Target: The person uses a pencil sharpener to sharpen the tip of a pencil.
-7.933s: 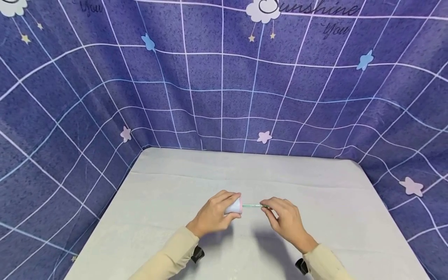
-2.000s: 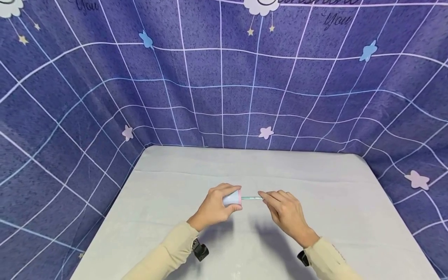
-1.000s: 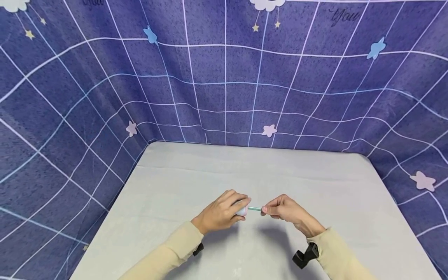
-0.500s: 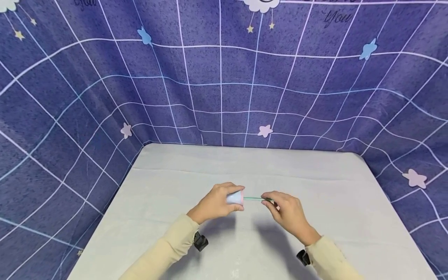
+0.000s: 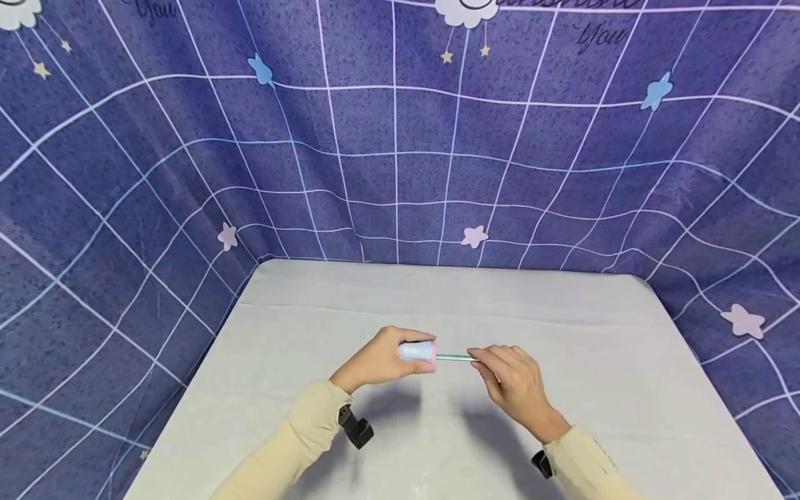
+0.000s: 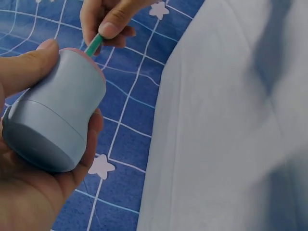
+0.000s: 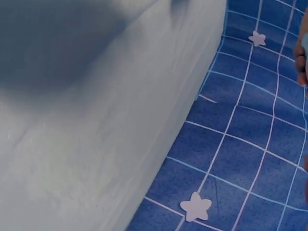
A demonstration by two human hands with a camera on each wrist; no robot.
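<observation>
A light blue, waisted pencil sharpener with a pink end lies sideways in my left hand, held above the table. In the left wrist view, thumb and fingers curl round the sharpener body, whose rounded base faces the camera. A green pencil runs from the pink end toward the right; its tip is hidden inside. My right hand pinches the pencil's outer part between thumb and fingers. The left wrist view also has this pinch on the pencil. In the right wrist view only slivers of hand show at the right edge.
A white-covered table spreads beneath both hands, with their shadows on it. Behind and at the sides hangs a blue-purple curtain with grid lines and stars. A black wrist camera hangs under the left sleeve.
One second ago the right hand was rolled over, with the sharpener partly covered by left fingers; the right hand has since turned back on the pencil. The sharpener now shows more of its side.
</observation>
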